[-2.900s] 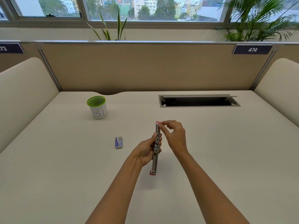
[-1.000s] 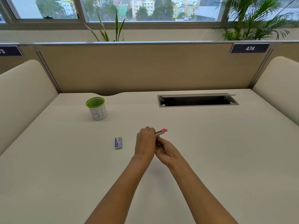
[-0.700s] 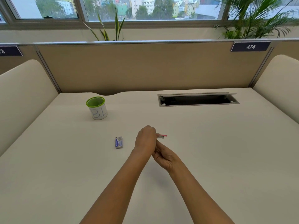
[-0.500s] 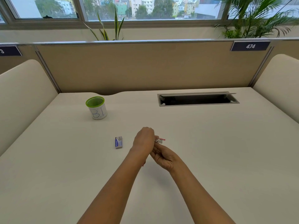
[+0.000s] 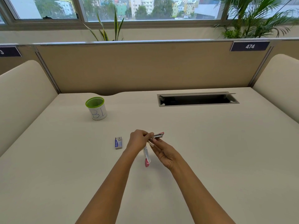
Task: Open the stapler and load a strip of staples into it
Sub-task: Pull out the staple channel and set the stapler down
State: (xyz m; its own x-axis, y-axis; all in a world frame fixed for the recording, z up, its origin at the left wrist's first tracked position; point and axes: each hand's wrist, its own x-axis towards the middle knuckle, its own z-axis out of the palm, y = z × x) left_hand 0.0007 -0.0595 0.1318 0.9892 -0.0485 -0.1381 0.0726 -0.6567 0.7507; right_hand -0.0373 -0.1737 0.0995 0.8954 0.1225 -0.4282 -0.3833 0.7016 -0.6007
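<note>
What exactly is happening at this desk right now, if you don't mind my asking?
A person holds a small pink stapler above the desk, left hand gripping it, right hand supporting from below. It is swung open, one arm hanging down. A staple box lies beside it, a green-rimmed cup farther back.

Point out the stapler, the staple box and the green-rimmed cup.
stapler (image 5: 146, 155): head view, on the lower arm hanging open.
staple box (image 5: 118, 142): head view, middle of its top face.
green-rimmed cup (image 5: 98, 113): head view, on its white lettered wall.

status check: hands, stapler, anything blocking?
Left hand and right hand both gripping stapler, hinged open above desk. Staple box lies left, untouched. Nothing blocking.
</note>
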